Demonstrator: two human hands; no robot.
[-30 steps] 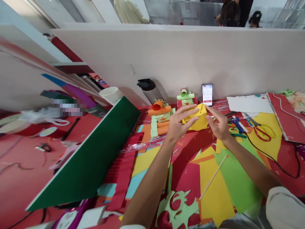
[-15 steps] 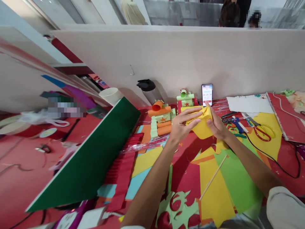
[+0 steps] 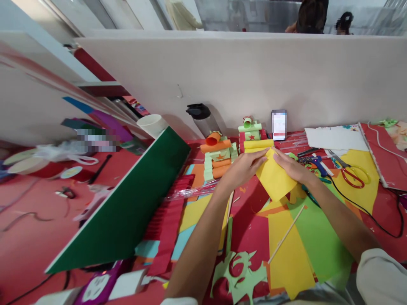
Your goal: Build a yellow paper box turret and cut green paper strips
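Note:
Between my hands is a sheet of yellow paper (image 3: 275,181), its upper edge gathered and a pointed corner hanging toward me. My left hand (image 3: 244,168) is closed on the upper left edge, fingertips near the top. On the opposite edge, my right hand (image 3: 290,165) grips with thumb and fingers. Just behind the left fingertips lie yellow paper rolls (image 3: 258,144), in front of a red and green paper model (image 3: 251,135) with a red star. Left of it stands an orange and light green paper model (image 3: 219,157).
A dark green board (image 3: 127,207) leans at the left. Right of my hands are scissors (image 3: 351,176), a blue glue gun (image 3: 319,165) with its cord, and several paper sheets. A phone (image 3: 279,126) and a bottle (image 3: 203,120) stand by the white partition. Cut green scraps (image 3: 240,275) lie near me.
The yellow paper was bunched higher between my hands; now it hangs flatter with a corner pointing down. Both hands have lowered slightly, revealing the yellow rolls behind.

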